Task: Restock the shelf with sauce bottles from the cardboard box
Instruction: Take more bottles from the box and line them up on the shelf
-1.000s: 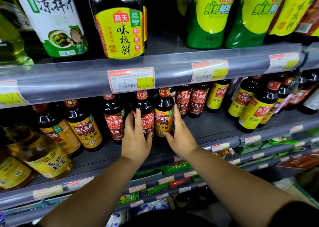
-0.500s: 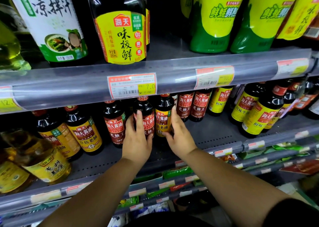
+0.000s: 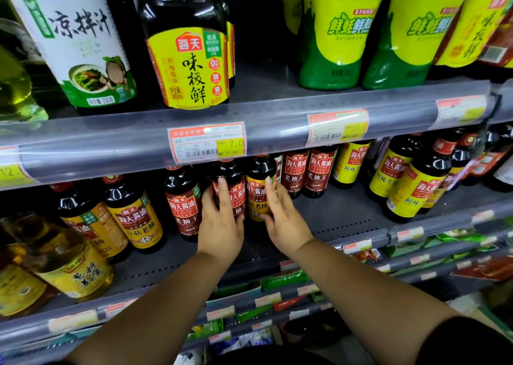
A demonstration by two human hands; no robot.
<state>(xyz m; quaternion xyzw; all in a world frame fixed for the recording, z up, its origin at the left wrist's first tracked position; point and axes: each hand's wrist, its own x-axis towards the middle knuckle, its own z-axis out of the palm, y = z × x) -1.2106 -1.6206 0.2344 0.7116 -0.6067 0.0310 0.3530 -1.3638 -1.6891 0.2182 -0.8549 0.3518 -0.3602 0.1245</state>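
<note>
Dark brown and glossy, both bottles look full, so I judge them heavy for their size and stiff in the wall; whether they are glass or hard plastic I cannot tell, so I treat them as breakable. My left hand cups the red bottle, with the index finger laid up its front, the other fingers round its 9 o'clock flank and the thumb at 3 o'clock; my right hand cups the orange bottle, thumb low on its front, fingers up its 3 o'clock side. The two stand upright on the shelf, close side by side, the orange at 3 o'clock of the red; the box is out of sight. The bare shoulders look slick; the label band should give more friction, so mid-height is the place to hold, not the cap. They are tall and narrow, so I expect them to tip easily; a neighbour stands just beside at 9 o'clock, and a careless shove could topple it.
</note>
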